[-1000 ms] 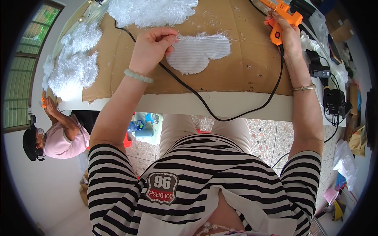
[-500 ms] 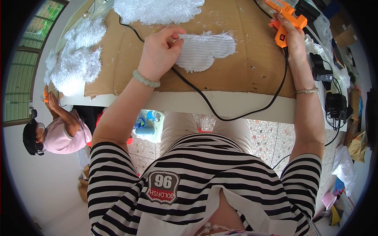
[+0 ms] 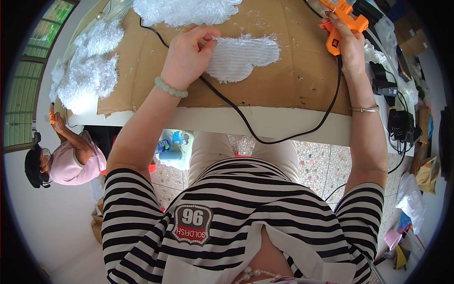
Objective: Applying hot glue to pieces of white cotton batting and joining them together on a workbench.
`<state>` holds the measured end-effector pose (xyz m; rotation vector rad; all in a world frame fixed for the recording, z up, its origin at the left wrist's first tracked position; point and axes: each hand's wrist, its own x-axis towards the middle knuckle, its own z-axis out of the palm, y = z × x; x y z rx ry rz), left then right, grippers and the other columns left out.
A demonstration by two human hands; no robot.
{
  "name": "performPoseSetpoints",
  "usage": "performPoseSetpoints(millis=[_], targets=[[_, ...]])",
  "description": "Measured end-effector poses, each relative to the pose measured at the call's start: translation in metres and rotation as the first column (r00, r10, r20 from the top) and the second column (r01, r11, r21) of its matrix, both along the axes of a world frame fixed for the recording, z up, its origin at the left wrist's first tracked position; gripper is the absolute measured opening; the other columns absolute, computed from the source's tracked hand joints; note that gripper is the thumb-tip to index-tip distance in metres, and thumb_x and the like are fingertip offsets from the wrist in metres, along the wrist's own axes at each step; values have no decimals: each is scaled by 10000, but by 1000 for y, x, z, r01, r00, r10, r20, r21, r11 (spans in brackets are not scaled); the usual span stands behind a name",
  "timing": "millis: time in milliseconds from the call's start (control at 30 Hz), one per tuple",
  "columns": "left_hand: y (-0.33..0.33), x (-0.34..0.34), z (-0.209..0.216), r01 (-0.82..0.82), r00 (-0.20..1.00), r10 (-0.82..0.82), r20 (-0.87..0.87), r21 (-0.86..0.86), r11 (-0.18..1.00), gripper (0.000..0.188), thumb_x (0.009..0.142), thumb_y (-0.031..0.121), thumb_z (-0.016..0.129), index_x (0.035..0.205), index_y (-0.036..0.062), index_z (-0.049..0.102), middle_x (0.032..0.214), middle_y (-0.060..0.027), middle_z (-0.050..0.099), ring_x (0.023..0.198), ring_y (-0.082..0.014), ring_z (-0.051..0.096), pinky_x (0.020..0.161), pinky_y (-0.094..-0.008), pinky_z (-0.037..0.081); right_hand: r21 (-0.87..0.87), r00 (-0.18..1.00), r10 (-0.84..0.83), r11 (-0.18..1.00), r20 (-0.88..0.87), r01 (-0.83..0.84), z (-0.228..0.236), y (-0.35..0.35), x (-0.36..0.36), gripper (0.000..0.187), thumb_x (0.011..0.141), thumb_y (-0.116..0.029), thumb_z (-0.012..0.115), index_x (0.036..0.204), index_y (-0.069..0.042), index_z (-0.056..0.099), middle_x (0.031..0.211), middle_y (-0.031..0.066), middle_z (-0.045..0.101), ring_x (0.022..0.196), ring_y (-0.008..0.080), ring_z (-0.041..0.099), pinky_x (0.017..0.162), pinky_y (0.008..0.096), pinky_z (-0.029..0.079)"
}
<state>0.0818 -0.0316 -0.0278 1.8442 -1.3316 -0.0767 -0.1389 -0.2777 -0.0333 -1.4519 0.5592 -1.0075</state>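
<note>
A white fabric piece with ribbed backing and a shaggy fringe lies on a brown cardboard sheet. My left hand pinches its left corner between thumb and fingers. Away to the right, my right hand is wrapped round the handle of an orange glue gun. The gun's front end runs out of the picture at the top. Its black cord hangs down over the table edge, loops back and passes under my left wrist.
More shaggy white fabric lies at the far side and in a left pile. Plastic bags and black power adapters crowd the table's right end. At left, a person in pink holds another orange tool.
The whole view has shifted slightly. My left hand still pinches the fabric corner, and my right hand keeps the glue gun in nearly the same place.
</note>
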Motion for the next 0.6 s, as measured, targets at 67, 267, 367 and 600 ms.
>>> performPoseSetpoints(millis=[67, 267, 367, 600], targets=[[-1, 0, -1, -3, 1000, 3, 14, -11, 1000, 151, 758, 47, 612, 902, 87, 640, 779, -99, 592, 563, -195, 560, 553, -296, 458, -36, 1000, 11, 999, -13, -12, 5, 12, 3, 274, 871, -171, 553, 1058, 23, 604, 901, 73, 659, 822, 143, 632, 735, 242, 474], [-1, -1, -6, 6, 992, 0, 125, -48, 999, 159, 753, 35, 589, 898, 79, 635, 757, -115, 597, 651, -257, 582, 606, -341, 475, 39, 976, 218, 975, -15, -218, 22, 61, 17, 277, 880, -202, 552, 1050, 10, 605, 865, 70, 658, 779, 139, 625, 719, 256, 492], [0, -5, -6, 7, 985, 3, 174, -59, 998, 159, 751, 30, 579, 895, 71, 631, 765, -119, 596, 705, -276, 585, 639, -364, 478, 85, 956, 293, 953, -4, -291, 25, 77, 24, 281, 887, -217, 550, 1046, 10, 601, 846, 73, 652, 752, 152, 624, 716, 277, 517], [1, -1, -10, 23, 971, -3, 240, -81, 996, 191, 767, 34, 615, 952, 83, 618, 747, -78, 558, 535, -168, 531, 509, -273, 429, 187, 902, 431, 886, 5, -424, 18, 99, 43, 251, 895, -190, 545, 1045, 5, 594, 854, 66, 642, 803, 147, 616, 721, 295, 521]])
